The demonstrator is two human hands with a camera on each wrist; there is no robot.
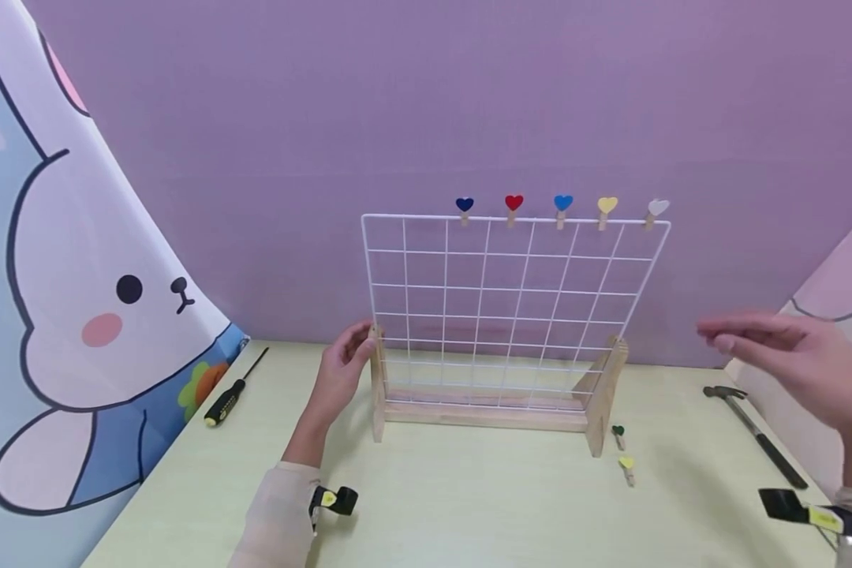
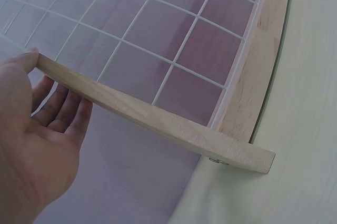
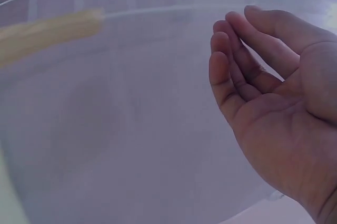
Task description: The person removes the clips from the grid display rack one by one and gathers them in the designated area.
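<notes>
A white wire grid panel (image 1: 419,216) stands upright in a light wooden stand (image 1: 483,416). My left hand (image 1: 337,375) is at the top of the stand's left side post (image 2: 158,117); in the left wrist view the thumb and fingers pinch that post's end. Along the panel's top wire, toward the right, sit heart clothespins: dark blue (image 1: 465,205), red (image 1: 514,203), blue (image 1: 563,203), pale yellow (image 1: 607,205) and white (image 1: 658,207). Off to the right of the panel, my right hand (image 1: 802,359) hovers in the air, fingers loosely bent and holding nothing.
On the table right of the stand lie a green heart clothespin (image 1: 618,436) and a yellow one (image 1: 628,468). A hammer (image 1: 763,442) lies near the right edge, a screwdriver (image 1: 229,401) near the left. Behind the table rises a purple backdrop (image 1: 255,118).
</notes>
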